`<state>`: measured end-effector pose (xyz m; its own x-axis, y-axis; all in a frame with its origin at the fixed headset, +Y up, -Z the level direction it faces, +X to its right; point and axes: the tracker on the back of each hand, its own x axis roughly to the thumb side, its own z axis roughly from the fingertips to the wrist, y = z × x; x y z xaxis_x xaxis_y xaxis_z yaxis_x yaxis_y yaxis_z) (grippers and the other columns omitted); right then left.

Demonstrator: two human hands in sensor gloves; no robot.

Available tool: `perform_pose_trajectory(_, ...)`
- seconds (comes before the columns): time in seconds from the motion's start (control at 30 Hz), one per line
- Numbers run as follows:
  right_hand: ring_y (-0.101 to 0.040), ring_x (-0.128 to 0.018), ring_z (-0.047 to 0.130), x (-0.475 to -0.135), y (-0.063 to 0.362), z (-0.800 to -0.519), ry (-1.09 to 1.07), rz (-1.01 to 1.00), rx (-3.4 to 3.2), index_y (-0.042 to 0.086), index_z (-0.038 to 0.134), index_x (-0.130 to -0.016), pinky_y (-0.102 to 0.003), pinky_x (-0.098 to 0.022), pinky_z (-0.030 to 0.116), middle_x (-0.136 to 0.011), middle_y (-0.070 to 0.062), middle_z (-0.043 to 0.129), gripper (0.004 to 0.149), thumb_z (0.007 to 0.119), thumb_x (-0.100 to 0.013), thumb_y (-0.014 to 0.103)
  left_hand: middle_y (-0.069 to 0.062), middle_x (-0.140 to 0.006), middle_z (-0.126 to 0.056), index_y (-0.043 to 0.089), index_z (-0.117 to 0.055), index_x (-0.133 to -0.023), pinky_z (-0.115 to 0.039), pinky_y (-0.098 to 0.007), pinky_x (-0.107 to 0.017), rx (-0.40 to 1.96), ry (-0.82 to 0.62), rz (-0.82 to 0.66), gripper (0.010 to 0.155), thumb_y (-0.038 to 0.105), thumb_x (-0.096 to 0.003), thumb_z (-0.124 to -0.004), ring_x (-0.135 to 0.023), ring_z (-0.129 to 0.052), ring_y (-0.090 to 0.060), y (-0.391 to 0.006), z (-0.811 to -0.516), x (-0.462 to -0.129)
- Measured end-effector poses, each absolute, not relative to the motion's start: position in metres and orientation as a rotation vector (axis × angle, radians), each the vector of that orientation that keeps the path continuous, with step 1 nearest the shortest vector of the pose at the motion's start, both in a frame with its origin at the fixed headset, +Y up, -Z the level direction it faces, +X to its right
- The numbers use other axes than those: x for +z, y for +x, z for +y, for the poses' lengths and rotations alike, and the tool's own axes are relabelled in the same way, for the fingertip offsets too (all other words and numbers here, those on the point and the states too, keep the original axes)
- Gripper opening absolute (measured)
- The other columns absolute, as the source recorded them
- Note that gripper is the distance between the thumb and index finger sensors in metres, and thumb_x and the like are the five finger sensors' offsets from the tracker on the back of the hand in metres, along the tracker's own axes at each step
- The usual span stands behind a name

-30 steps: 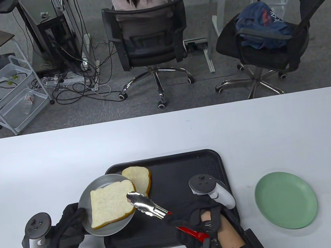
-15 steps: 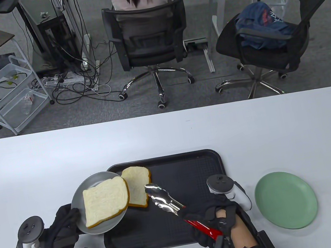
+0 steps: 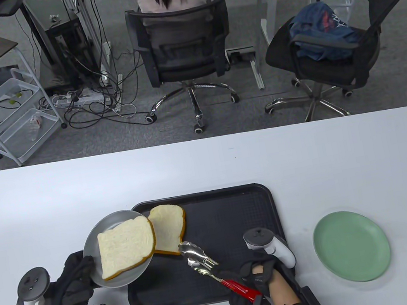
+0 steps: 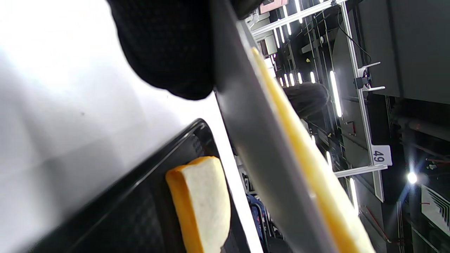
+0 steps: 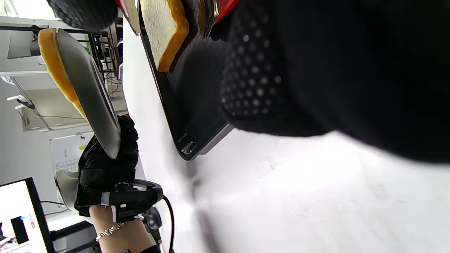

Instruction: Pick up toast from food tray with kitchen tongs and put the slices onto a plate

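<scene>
My left hand (image 3: 76, 275) grips the near rim of a grey plate (image 3: 103, 233) and holds it tilted above the tray's left edge, with one toast slice (image 3: 125, 247) lying on it. A second toast slice (image 3: 169, 225) lies flat in the black food tray (image 3: 233, 210). My right hand (image 3: 250, 284) holds the red-handled tongs (image 3: 201, 261); their metal tips sit just at that slice's near right corner. In the left wrist view the plate's underside (image 4: 260, 140) crosses over the tray slice (image 4: 204, 207). The right wrist view shows the same slice (image 5: 163, 28) and the plate (image 5: 91, 91).
A green plate (image 3: 352, 246) rests on the white table (image 3: 206, 167) to the right of the tray. Office chairs (image 3: 186, 53) and a seated person are beyond the table's far edge.
The left hand has carried the grey plate with its slice to the left. The tongs have left that slice, and their tips now sit by the near corner of the slice on the tray.
</scene>
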<state>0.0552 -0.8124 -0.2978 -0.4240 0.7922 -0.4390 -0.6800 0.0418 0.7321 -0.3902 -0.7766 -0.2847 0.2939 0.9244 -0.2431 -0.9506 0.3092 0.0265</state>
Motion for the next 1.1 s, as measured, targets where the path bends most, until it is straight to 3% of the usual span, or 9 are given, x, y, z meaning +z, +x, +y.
perform_pose_trajectory(0.4,-0.034,-0.015,0.100,-0.324,0.022,-0.825,0.069,1.123,1.655,-0.015,0.050,-0.090,-0.039,0.000,0.094,-0.048,-0.038,0.090,0.087,0.067,-0.048,0.059,-0.017,-0.087,-0.087,0.000,-0.048,-0.113,-0.098,-0.021,-0.040,1.273,-0.142,0.219,0.050,0.026,-0.0715,-0.060,-0.056,-0.105,-0.021,-0.389,-0.776,-0.284)
perform_pose_trajectory(0.67,-0.035,-0.014,0.101,-0.331,0.012,-0.827,0.015,1.086,1.720,-0.013,0.057,-0.087,-0.041,0.000,0.095,-0.047,-0.035,0.093,0.078,0.070,-0.048,0.053,-0.017,-0.088,-0.087,0.000,-0.048,-0.113,-0.098,-0.021,-0.040,1.266,-0.148,0.220,0.050,0.026,-0.0714,-0.060,-0.056,-0.105,-0.021,-0.389,-0.776,-0.284)
perform_pose_trajectory(0.93,-0.035,-0.014,0.102,-0.325,0.032,-0.818,0.095,1.047,1.693,-0.012,0.061,-0.086,-0.042,0.000,0.095,-0.046,-0.034,0.095,0.073,0.071,-0.048,0.049,-0.018,-0.088,-0.087,0.000,-0.048,-0.113,-0.098,-0.021,-0.040,1.264,-0.145,0.226,0.050,0.026,-0.0714,-0.060,-0.056,-0.105,-0.022,-0.389,-0.777,-0.284)
perform_pose_trajectory(1.1,-0.035,-0.014,0.102,-0.321,0.070,-0.798,0.090,0.968,1.703,-0.013,0.061,-0.086,-0.042,0.000,0.095,-0.046,-0.034,0.095,0.073,0.071,-0.048,0.049,-0.018,-0.088,-0.087,0.000,-0.048,-0.113,-0.098,-0.022,-0.040,1.250,-0.149,0.229,0.050,0.026,-0.0713,-0.060,-0.056,-0.105,-0.022,-0.388,-0.777,-0.284)
